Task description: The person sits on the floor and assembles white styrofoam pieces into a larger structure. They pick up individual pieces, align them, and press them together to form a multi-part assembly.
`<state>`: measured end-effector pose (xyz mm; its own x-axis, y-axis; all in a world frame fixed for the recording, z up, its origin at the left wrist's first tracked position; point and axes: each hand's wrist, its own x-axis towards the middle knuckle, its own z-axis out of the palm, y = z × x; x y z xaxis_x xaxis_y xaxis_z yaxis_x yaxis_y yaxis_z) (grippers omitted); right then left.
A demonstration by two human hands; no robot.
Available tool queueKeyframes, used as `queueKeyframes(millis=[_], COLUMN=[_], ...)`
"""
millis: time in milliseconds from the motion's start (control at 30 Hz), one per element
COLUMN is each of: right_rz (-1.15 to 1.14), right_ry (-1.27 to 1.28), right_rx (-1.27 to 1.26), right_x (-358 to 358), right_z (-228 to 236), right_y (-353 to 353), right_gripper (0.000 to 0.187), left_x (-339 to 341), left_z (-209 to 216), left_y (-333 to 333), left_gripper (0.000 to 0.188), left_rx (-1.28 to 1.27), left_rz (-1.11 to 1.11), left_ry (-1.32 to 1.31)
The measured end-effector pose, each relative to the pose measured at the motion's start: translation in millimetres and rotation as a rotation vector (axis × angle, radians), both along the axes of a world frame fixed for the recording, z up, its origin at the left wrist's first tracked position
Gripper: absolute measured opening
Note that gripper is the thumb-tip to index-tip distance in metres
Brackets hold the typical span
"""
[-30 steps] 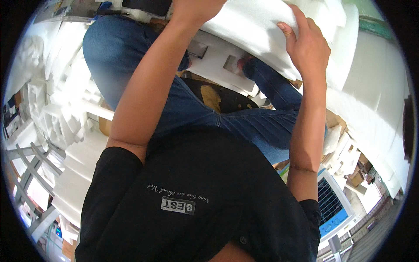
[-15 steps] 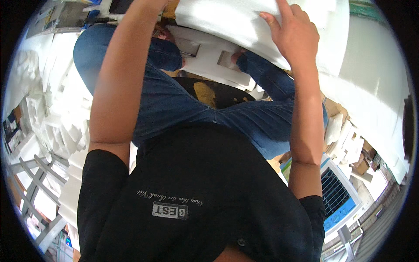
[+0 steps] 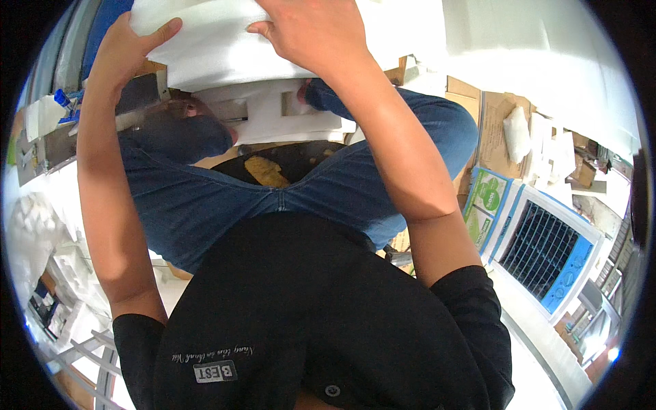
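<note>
A white foam sheet lies across the top of the view, in front of my knees. My left hand is at its left edge, thumb over the top face and fingers along the side, partly hidden. My right hand rests on the upper face with its thumb stretched out to the left. The upper edge of the picture cuts off its other fingers. Below the sheet's near edge, a white foam block with recessed slots sits between my feet.
A blue-and-white air cooler stands at right, beside a green-and-white carton panel. Brown cardboard lies near my right knee. At left are a blue clip-like item and white wrapping. Grey metal bars show lower left.
The view has shifted, so the sheet and my legs appear further left. My left hand, cut off before, now shows at the sheet's left edge. My right hand has moved leftward in the picture.
</note>
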<state>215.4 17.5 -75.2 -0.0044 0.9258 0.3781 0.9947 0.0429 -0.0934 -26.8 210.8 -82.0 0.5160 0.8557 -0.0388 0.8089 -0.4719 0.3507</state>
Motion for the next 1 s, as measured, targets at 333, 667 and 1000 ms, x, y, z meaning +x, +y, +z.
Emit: queueKeyframes(millis=[333,667,1000], right_rz=[-0.104,-0.147,-0.166], right_ry=[-0.059,-0.227,-0.165], right_rx=[-0.124,-0.142,-0.122], right_x=[-14.9,-7.9,-27.2], right_z=[6.0,-11.7,7.6], right_y=[7.1,12.4,6.9], right_gripper=[0.052,0.055,0.051], left_x=[19.2,34.6,41.8], left_z=[49.6,50.4,60.1], left_y=[-17.1,13.3,-5.6], left_gripper=[0.065,0.092,0.084], left_rx=[-0.329,-0.283,-0.408], left_rz=[0.096,-0.051,0.118], left_ry=[-0.127,0.22,0.163])
